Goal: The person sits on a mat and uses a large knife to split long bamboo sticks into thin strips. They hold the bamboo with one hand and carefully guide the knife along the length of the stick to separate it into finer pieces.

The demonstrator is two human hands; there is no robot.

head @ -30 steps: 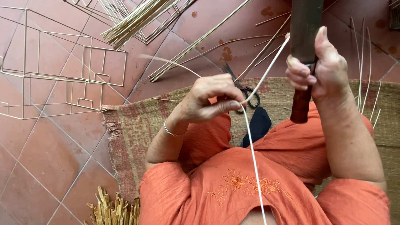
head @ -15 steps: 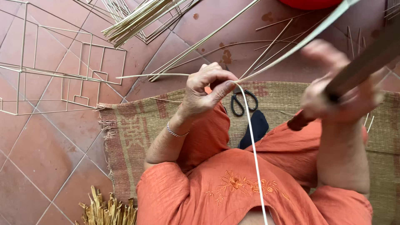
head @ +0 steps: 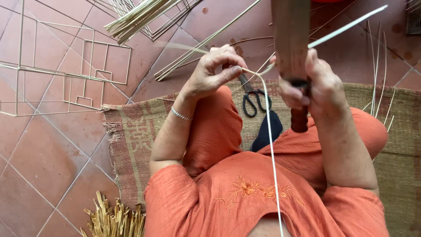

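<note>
My left hand [head: 217, 70] pinches a thin pale bamboo strip [head: 269, 145] between thumb and fingers; the strip runs down toward my body and up to the right. A silver bracelet [head: 180, 115] circles that wrist. My right hand [head: 313, 85] grips the dark handle of a broad brown knife [head: 290, 35], held upright with the blade rising out of view at the top. The blade meets the strip close to my left fingertips. Black scissors [head: 252, 97] lie on the woven mat [head: 131, 131] beyond my knees.
Bamboo stick frames [head: 66, 74] lie on the red tiled floor at left. A bundle of pale strips [head: 140, 15] rests at the top. Loose long strips [head: 377, 66] stand at right. A heap of bamboo offcuts [head: 114, 219] sits at bottom left.
My right hand has swung the knife from a slanted position back to upright and moved left toward the strip. My left hand keeps its pinch on the strip.
</note>
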